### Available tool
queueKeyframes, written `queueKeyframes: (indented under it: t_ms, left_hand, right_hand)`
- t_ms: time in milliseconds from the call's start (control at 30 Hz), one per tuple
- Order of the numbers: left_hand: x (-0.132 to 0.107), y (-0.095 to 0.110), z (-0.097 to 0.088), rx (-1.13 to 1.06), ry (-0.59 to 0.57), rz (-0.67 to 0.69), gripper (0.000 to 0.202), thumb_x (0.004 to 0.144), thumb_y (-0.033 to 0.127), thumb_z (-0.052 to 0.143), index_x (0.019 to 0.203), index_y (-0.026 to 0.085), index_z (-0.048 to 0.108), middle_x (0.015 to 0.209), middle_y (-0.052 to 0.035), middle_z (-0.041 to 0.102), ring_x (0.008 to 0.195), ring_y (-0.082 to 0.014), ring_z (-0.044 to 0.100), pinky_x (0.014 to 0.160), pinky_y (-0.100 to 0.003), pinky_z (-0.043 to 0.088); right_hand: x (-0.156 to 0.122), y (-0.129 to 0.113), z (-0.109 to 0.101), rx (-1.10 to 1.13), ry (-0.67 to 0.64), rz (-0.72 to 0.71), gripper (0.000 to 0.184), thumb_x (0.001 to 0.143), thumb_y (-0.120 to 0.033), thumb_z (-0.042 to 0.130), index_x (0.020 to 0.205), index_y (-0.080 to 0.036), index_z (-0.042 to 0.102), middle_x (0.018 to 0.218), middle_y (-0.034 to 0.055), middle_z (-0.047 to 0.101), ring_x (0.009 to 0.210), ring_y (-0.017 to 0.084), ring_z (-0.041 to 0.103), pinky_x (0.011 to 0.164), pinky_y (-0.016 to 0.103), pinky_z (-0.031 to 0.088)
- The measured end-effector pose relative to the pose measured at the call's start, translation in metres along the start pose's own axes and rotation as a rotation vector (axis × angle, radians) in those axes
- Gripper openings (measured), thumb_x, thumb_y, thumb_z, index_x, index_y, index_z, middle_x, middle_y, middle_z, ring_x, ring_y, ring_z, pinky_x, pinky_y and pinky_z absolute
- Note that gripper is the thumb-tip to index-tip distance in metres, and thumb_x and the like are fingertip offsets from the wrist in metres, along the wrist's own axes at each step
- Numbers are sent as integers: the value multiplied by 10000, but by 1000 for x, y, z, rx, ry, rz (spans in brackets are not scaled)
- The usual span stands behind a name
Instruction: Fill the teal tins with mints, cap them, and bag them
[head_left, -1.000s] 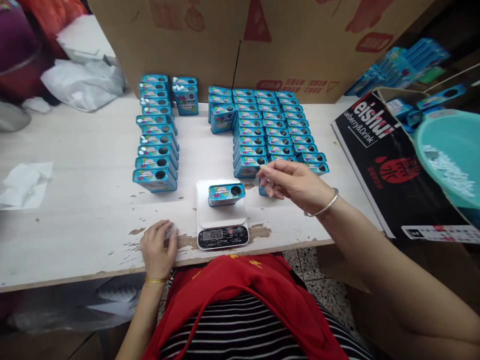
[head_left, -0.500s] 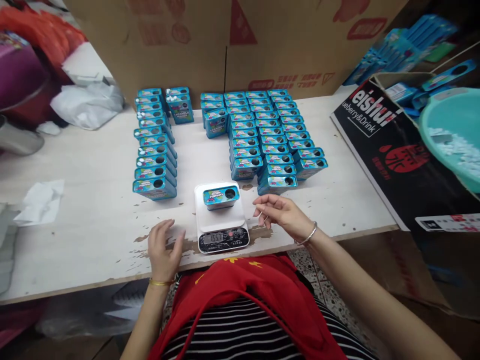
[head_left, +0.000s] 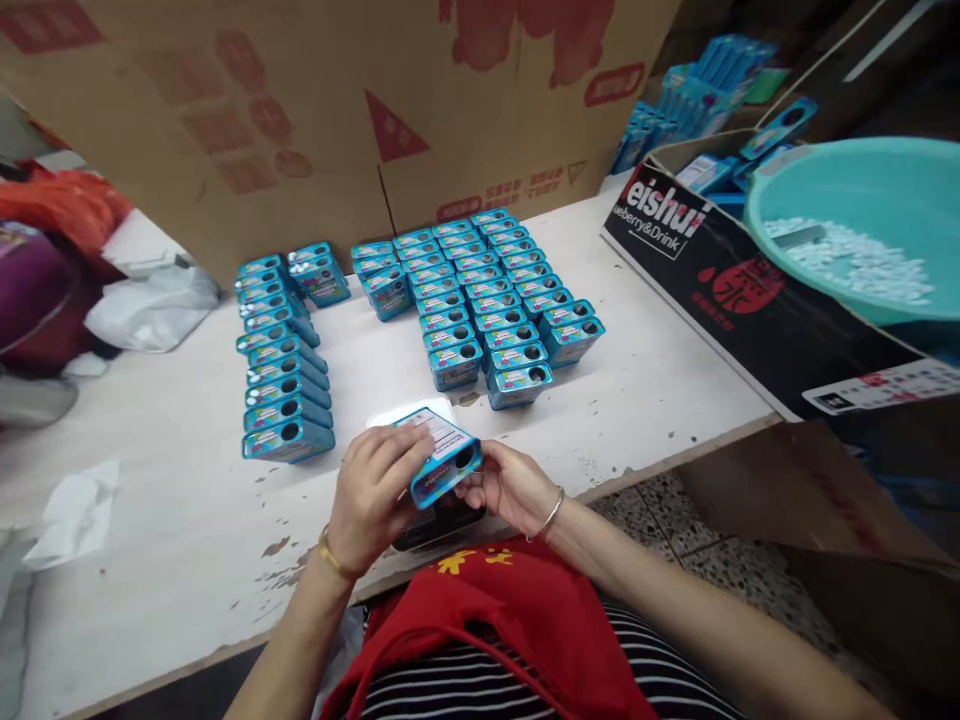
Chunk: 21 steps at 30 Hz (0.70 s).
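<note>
My left hand (head_left: 375, 490) is wrapped round a blue candy tin (head_left: 445, 440), lifted and tilted over the kitchen scale (head_left: 431, 530). The tin's printed side faces up, and its end with the dark round hole points toward my right hand (head_left: 519, 488). Curled fingers of that hand are at the hole's edge; whatever they pinch is too small or hidden to make out. Most of the scale, its display included, lies hidden beneath the tin and hands. Beyond stand rows of similar tins, a block on the right (head_left: 517, 385) and a column on the left (head_left: 289, 440).
A black printed carton (head_left: 697, 265) stands at the right, with a turquoise basin (head_left: 847, 160) of small white pieces (head_left: 862, 255) over it. A tall cardboard box (head_left: 300, 90) backs the table (head_left: 180, 520). Crumpled tissue (head_left: 75, 515) and a plastic bag (head_left: 154, 310) lie left.
The tin has left the scale's plate and is now in my left hand, tipped. My right hand has come in to its holed end. The view has shifted toward the right.
</note>
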<state>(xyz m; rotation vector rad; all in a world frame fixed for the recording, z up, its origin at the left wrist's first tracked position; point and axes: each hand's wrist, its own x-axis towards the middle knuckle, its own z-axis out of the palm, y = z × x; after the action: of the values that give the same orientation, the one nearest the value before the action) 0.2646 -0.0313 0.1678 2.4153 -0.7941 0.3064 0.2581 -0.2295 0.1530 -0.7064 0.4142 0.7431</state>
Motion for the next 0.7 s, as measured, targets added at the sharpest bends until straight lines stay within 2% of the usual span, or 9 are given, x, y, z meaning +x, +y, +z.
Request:
queueKeyframes:
  t_ms: [67,167,267,333,433,500,600,667,700]
  left_hand:
    - [-1,1,-4,124,10,84,396,826,177,535,1208,272,573,1183,-82,650,1108,-257,580,927,-444,448]
    - [-7,-7,-1,198,0,80,417,808,115,498,1192,253,581,1155,-83,661,1081,-249,587,903,-429,450]
    - [-15,-13,5,184,0,21,396,808,132,507,1179,242,587,1162,-93,652,1084,-258,586,912,-439,448]
    - [-18,-14,7,97,38,-36,376,822,175,539,1191,243,573,1167,-92,644,1070,-256,591,909,-429,457]
    - [-14,-21,9,-100,153,-234,329,839,262,592,1165,233,559,1110,-74,644,1004,-226,610,881,-375,485]
    - [-1,-37,13,-184,291,-387,334,817,324,646,1118,217,548,1048,-59,630,941,-203,615,841,-334,500]
    - [35,-78,23,-265,461,-509,436,762,391,707,1094,199,499,986,-38,595,860,-174,608,777,-293,508]
    - [66,-110,29,-293,473,-519,455,748,387,712,1086,193,478,955,-27,587,833,-167,604,761,-287,507]
    - [82,-125,32,-266,440,-511,444,743,365,714,1077,190,480,947,-26,585,832,-168,601,756,-287,506]
  right_hand:
    - [3,-1,3,43,7,-10,252,926,-253,409,823,-119,595,659,42,575,534,114,580,429,186,436]
    - [7,-1,8,64,21,19,262,943,-229,384,816,-117,583,645,44,569,520,113,574,432,185,433]
    - [9,-1,10,52,23,62,300,951,-225,361,775,-109,575,652,61,583,526,110,585,450,184,443]
    - [8,-1,11,49,9,67,282,937,-217,381,772,-102,579,667,70,600,530,107,592,455,183,448]
    - [5,-2,9,20,-25,33,139,859,-185,509,868,-89,609,694,64,626,546,107,605,452,179,447]
    - [3,-2,6,-13,-21,-6,148,792,-151,589,924,-91,618,707,53,638,554,104,610,455,176,449]
    - [3,1,0,-23,10,-38,203,725,-150,673,915,-99,621,690,35,637,527,85,593,445,160,434]
    - [3,2,-5,-12,23,-44,252,690,-181,719,909,-100,624,676,26,634,507,73,579,423,145,405]
    - [2,3,-7,-7,29,-47,280,670,-197,740,908,-99,627,673,25,634,502,70,575,414,141,392]
